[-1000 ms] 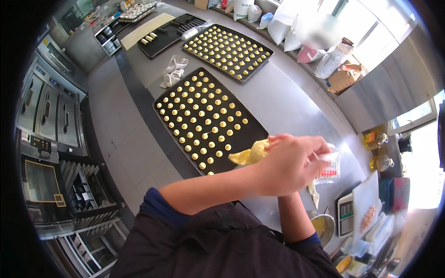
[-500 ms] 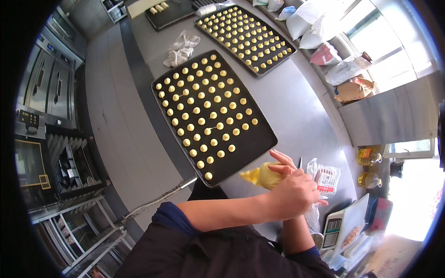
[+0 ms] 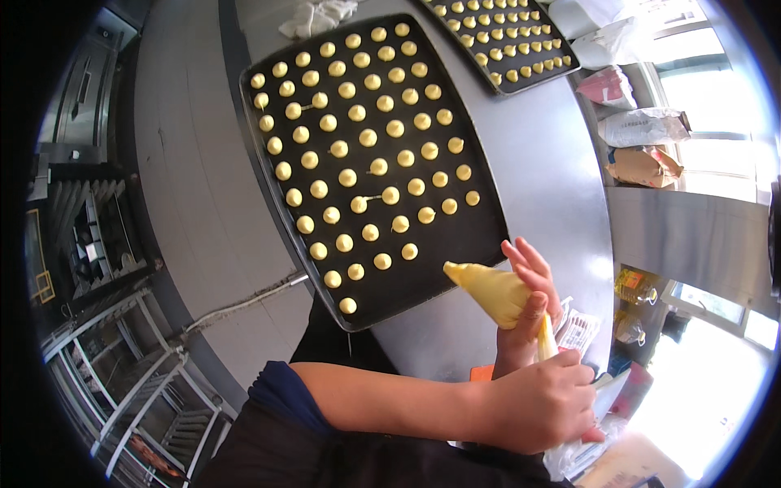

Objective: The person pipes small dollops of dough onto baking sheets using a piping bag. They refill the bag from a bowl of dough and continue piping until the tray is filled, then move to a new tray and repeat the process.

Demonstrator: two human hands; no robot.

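L hand (image 3: 541, 404) gripping tail of piping bag (image 3: 492, 294), R hand (image 3: 543, 285) cupping body; near tray (image 3: 443, 275) mostly carrying mounds (image 3: 394, 128), near-R strip lying bare; far tray (image 3: 537, 80), pt. visible, showing rows.

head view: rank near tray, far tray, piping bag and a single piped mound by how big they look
1. Near tray
2. Far tray, cut off at the top
3. Piping bag, partly hidden
4. Single piped mound

Bare near corner of tray (image 3: 386, 291), open tabletop (image 3: 541, 163) rightward, piped mounds (image 3: 347, 177) beyond
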